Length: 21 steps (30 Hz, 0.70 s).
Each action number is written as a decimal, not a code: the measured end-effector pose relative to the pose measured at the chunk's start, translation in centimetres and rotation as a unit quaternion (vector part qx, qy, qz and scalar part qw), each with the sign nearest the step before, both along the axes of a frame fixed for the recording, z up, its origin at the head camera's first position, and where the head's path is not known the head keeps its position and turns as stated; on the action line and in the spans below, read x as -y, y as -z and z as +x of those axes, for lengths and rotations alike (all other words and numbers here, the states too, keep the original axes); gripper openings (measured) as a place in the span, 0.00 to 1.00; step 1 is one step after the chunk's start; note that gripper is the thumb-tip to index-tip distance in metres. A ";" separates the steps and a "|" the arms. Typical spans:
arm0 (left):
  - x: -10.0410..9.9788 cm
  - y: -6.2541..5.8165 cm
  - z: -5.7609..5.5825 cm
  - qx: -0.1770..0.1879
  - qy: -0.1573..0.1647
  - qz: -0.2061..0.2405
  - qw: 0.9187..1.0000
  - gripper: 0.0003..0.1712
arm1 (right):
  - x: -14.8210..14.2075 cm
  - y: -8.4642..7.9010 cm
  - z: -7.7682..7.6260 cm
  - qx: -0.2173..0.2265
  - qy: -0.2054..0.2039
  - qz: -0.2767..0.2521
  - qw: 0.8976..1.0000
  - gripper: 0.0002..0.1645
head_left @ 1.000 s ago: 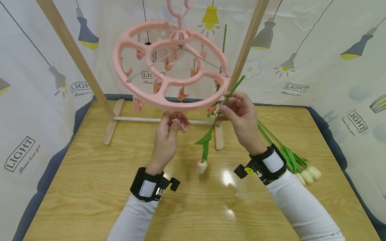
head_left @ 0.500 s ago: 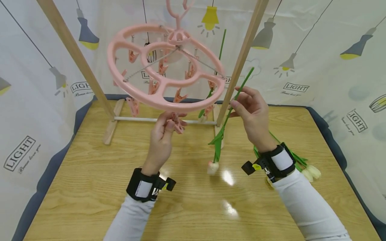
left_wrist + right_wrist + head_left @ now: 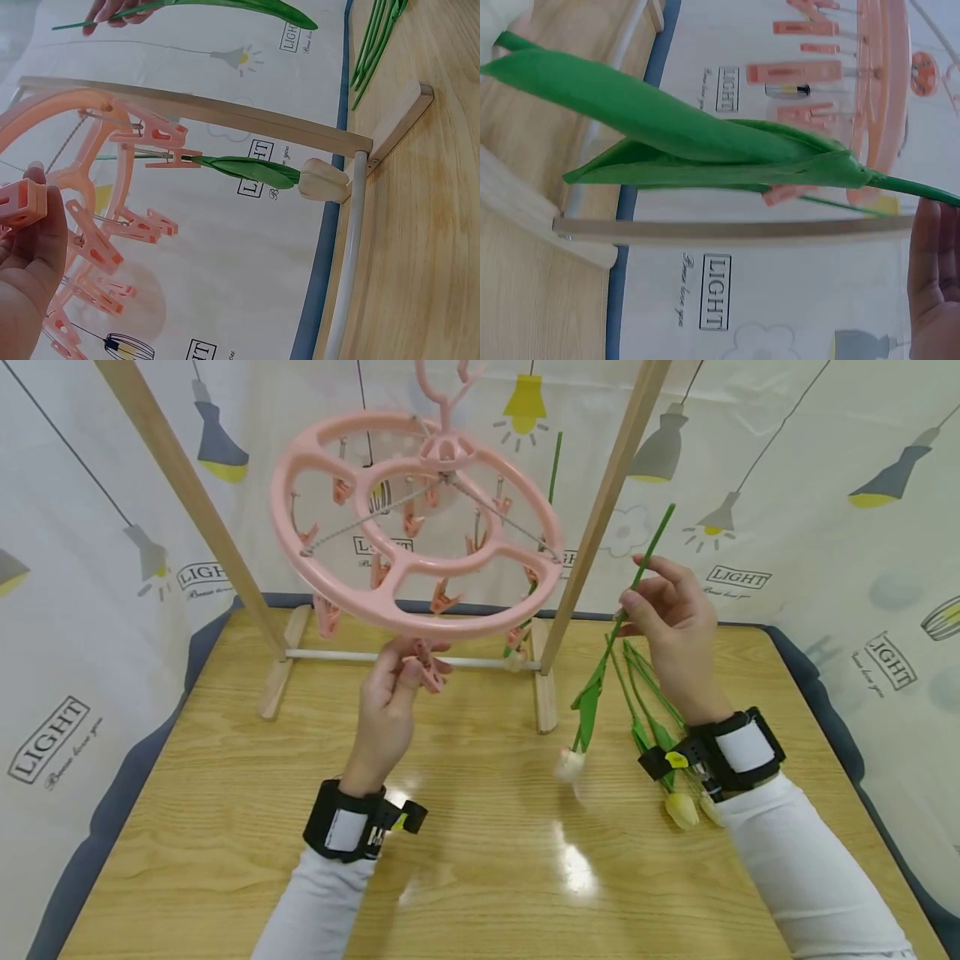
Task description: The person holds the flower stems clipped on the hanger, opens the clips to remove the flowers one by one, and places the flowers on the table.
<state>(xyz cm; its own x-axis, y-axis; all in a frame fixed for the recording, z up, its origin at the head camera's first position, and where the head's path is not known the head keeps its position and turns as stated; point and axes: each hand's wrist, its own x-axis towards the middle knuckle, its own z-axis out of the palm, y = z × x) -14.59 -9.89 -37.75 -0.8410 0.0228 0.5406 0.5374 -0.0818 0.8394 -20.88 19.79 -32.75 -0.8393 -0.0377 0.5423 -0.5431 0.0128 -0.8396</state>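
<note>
My left hand (image 3: 386, 706) pinches a pink clothespin (image 3: 425, 668) hanging from the front rim of the round pink drying hanger (image 3: 442, 625). Between the thumb and fingers of my right hand (image 3: 678, 639) is the green stem of a tulip (image 3: 588, 702), its pale bloom pointing down, right of the wooden frame. In the left wrist view, another tulip (image 3: 322, 180) hangs bloom-down from a clothespin (image 3: 176, 157) on the hanger. More clothespins (image 3: 442, 597) dangle around the rings. The bloom of the held tulip is mostly cut off in the right wrist view.
Several loose tulips (image 3: 681, 810) lie on the wooden table (image 3: 480, 860) beneath my right forearm. A wooden stand with a right post (image 3: 600, 527), a left post (image 3: 187, 510) and a white crossbar (image 3: 345, 657) surrounds the hanger. Lamp-patterned cloth (image 3: 810, 543) encloses the table.
My right hand has moved right with the tulip, away from the hanger and past the right post. My left hand has shifted slightly left, still pinching the clothespin. The hanger has swung slightly.
</note>
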 end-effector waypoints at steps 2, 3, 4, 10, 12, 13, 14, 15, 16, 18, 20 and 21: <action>0.1 0.0 0.0 0.002 0.001 0.002 1.000 0.20 | -0.6 -0.1 -0.3 -0.001 0.008 -0.012 1.000 0.22; 0.1 0.0 0.0 0.002 0.001 0.002 1.000 0.20 | -0.9 -0.1 -0.5 -0.001 0.014 -0.016 1.000 0.22; 0.2 0.1 0.0 0.003 0.001 0.003 1.000 0.21 | -1.2 -0.2 -0.7 -0.002 0.019 -0.021 1.000 0.22; 0.3 0.1 0.1 0.001 0.002 0.003 1.000 0.22 | -3.1 -0.4 -1.6 0.018 0.054 -0.042 0.997 0.24; 0.4 0.1 0.1 0.000 0.002 0.002 1.000 0.21 | -3.7 -0.5 -1.7 0.027 0.069 -0.034 0.997 0.25; 0.5 0.1 0.1 0.000 0.002 0.002 1.000 0.21 | -4.1 -0.6 -1.8 0.029 0.080 -0.025 0.996 0.25; 0.5 0.1 0.2 0.000 0.002 0.002 1.000 0.20 | -4.4 -0.6 -1.8 0.032 0.087 -0.022 0.995 0.25; 0.5 0.1 0.2 0.000 0.002 0.001 1.000 0.20 | -4.7 -0.7 -1.9 0.034 0.092 -0.022 0.995 0.25; 0.6 0.1 0.2 0.000 0.002 0.001 1.000 0.19 | -5.0 -0.8 -2.0 0.034 0.099 -0.020 0.994 0.25; 0.6 0.1 0.1 0.000 0.002 0.002 1.000 0.18 | -5.5 -0.9 -2.2 0.039 0.107 -0.020 0.993 0.25; 0.7 0.2 0.1 -0.001 0.001 0.002 1.000 0.18 | -6.1 -1.1 -2.3 0.044 0.117 -0.010 0.992 0.25; 0.7 0.2 0.1 -0.003 0.001 0.002 1.000 0.18 | -6.4 -1.1 -2.4 0.046 0.124 0.001 0.991 0.26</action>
<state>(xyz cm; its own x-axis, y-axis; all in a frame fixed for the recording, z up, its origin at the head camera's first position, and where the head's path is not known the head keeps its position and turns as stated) -14.47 -10.59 -37.93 -0.8381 0.0221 0.5451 0.5416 -0.0864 0.8362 -23.26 26.19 -31.62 -0.8691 0.1754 0.4624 -0.4436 0.1370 -0.8857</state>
